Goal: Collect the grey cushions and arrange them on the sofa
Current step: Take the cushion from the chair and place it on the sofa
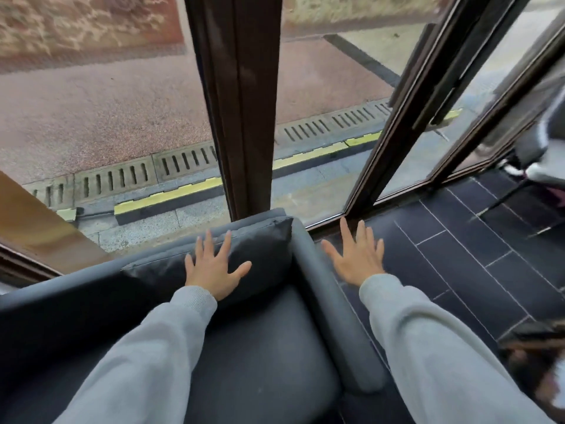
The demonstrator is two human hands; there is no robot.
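Observation:
A dark grey cushion (263,249) leans against the backrest of the grey sofa (269,347), tucked into the corner by the right armrest (330,316). My left hand (214,267) lies flat on the cushion's front with its fingers spread, holding nothing. My right hand (357,255) hovers open, fingers apart, beyond the armrest and above the dark tiled floor. Both arms wear light grey sleeves. The left part of the sofa's back stands bare in shadow.
Large glass panes with dark brown frames (241,102) stand right behind the sofa. Dark tiled floor (474,255) stretches to the right of the armrest. A chair or stroller frame (538,166) sits at the far right, and a blurred dark object (535,362) lies at the lower right.

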